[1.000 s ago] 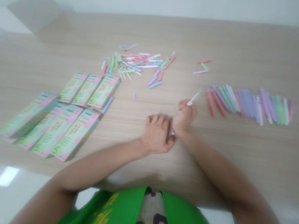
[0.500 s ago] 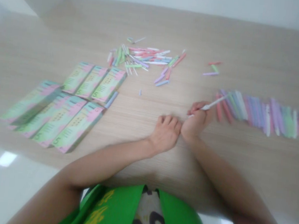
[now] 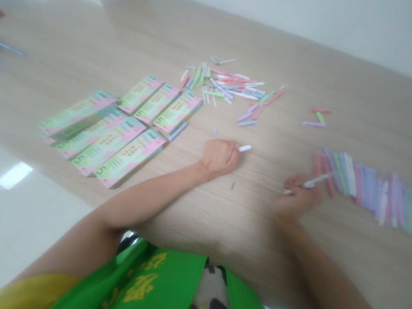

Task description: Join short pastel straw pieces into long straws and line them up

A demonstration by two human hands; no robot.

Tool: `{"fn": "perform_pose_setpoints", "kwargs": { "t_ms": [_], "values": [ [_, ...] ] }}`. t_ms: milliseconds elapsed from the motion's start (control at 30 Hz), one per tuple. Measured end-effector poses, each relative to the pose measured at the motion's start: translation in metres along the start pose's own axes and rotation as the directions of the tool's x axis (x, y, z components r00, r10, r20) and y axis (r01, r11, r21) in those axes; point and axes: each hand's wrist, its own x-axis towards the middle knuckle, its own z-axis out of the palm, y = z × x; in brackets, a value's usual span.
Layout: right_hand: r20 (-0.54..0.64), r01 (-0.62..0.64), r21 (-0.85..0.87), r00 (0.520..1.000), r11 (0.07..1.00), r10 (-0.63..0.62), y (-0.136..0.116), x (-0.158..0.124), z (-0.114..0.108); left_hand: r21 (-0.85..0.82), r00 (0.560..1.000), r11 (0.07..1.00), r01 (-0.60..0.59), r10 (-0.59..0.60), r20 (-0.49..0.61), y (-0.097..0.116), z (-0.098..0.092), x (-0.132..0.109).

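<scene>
My left hand (image 3: 221, 157) is closed, and a short white tube like a pen cap (image 3: 245, 148) sticks out past its fingers. To the right, my right hand (image 3: 298, 198) is wrapped round a slim white pen (image 3: 319, 180), whose thin end points toward the row of coloured pens (image 3: 367, 190). Motion blurs the right hand. The two hands are apart, both low over the wooden table (image 3: 186, 210). Between them lies a tiny dark piece (image 3: 232, 185), too small to name.
Several green-and-pink boxes (image 3: 130, 152) lie at the left, with a blue stick (image 3: 177, 131) beside them. A heap of coloured pen parts (image 3: 233, 86) is spread farther back. A few loose sticks (image 3: 317, 118) lie right of it. A wall (image 3: 311, 19) borders the table's far side.
My hands were side by side and have moved apart. The left hand now shows the white tube; the right hand still holds the pen. The camera view has turned left.
</scene>
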Motion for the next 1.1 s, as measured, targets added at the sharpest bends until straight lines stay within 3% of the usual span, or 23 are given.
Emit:
{"fn": "perform_pose_setpoints", "kwargs": {
  "t_ms": [100, 200, 300, 367, 467, 567, 667, 800, 933, 1100],
  "values": [
    [-0.102, -0.048, 0.024, 0.994, 0.999, 0.05, -0.003, -0.012, 0.01, -0.01, 0.999, 1.0, 0.002, -0.003, -0.038, -0.002, 0.003, 0.001],
    [-0.054, -0.06, -0.027, 0.997, 0.998, 0.058, -0.004, -0.021, 0.012, -0.052, 0.999, 0.998, -0.027, 0.025, -0.031, -0.002, 0.008, 0.002],
    [-0.035, -0.044, -0.052, 0.999, 0.998, 0.042, 0.001, -0.023, 0.005, -0.202, 0.997, 0.977, -0.069, 0.076, 0.027, -0.008, 0.012, 0.005],
    [0.02, -0.05, -0.084, 0.998, 0.995, 0.052, 0.006, -0.022, -0.003, -0.375, 0.982, 0.918, -0.126, 0.17, 0.086, -0.015, 0.014, 0.008],
    [0.177, -0.058, -0.193, 0.98, 0.979, 0.093, 0.014, -0.02, -0.014, -0.586, 0.925, 0.783, -0.21, 0.353, 0.141, -0.026, 0.015, 0.013],
    [0.322, 0.006, -0.399, 0.937, 0.917, 0.134, 0.016, -0.017, -0.019, -0.669, 0.901, 0.712, -0.212, 0.407, 0.148, -0.032, 0.016, 0.016],
    [0.435, 0.152, -0.591, 0.887, 0.792, 0.154, 0.012, -0.014, -0.02, -0.723, 0.92, 0.669, -0.172, 0.371, 0.125, -0.032, 0.016, 0.016],
    [0.534, 0.298, -0.672, 0.829, 0.678, 0.164, 0.007, -0.011, -0.019, -0.753, 0.937, 0.646, -0.123, 0.327, 0.127, -0.031, 0.014, 0.015],
    [0.566, 0.345, -0.672, 0.81, 0.655, 0.155, 0.006, -0.012, -0.02, -0.717, 0.923, 0.681, -0.151, 0.356, 0.144, -0.032, 0.016, 0.015],
    [0.595, 0.373, -0.652, 0.792, 0.66, 0.139, 0.007, -0.012, -0.022, -0.624, 0.877, 0.715, -0.316, 0.471, 0.095, -0.033, 0.016, 0.018]
  ]
}}
